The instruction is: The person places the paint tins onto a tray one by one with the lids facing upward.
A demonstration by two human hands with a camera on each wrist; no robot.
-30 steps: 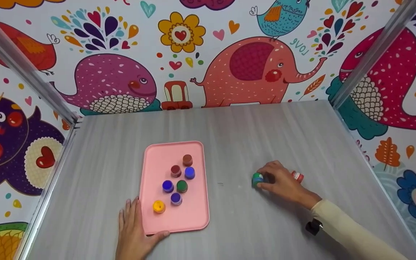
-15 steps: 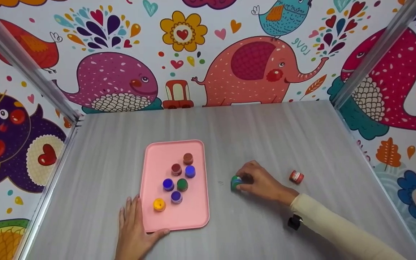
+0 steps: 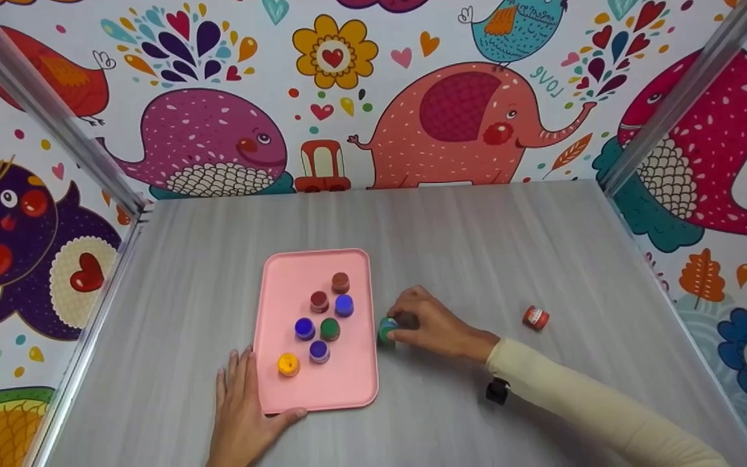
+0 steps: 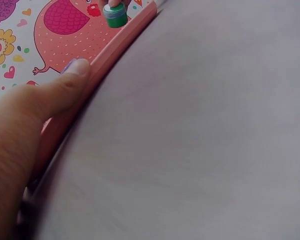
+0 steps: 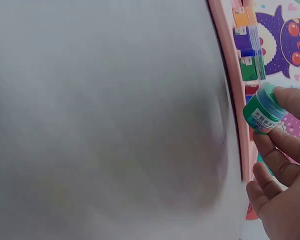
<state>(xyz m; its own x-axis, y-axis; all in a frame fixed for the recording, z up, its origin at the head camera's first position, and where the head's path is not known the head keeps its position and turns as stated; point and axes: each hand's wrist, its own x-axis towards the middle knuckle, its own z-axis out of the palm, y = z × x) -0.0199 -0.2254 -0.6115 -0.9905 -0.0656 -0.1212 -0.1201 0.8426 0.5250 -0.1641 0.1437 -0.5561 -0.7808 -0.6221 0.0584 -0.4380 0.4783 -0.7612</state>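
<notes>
Thumb and fingertips of my right hand (image 3: 432, 324) pinch a small green paint jar (image 5: 264, 111), just off the right edge of the pink tray (image 3: 364, 363). In the left wrist view the green jar hangs above the tray's rim. Against the tray's near-left corner rests my left hand (image 3: 244, 405), fingers straight along its side and thumb (image 4: 77, 72) on the rim. Several paint jars stand on the tray: a yellow one (image 3: 288, 364), a green one (image 3: 330, 329), a brown one (image 3: 340, 282), a dark red one (image 3: 320, 301) and blue ones (image 3: 305, 328).
A red paint jar (image 3: 535, 318) lies on its side on the grey table (image 3: 464, 233), to the right of my right hand. Printed wall panels (image 3: 218, 39) and metal posts (image 3: 672, 97) bound the table at the back and sides.
My right hand has carried the green paint jar leftward from beside the red jar to the tray's right edge. The left hand stays at the tray corner.
</notes>
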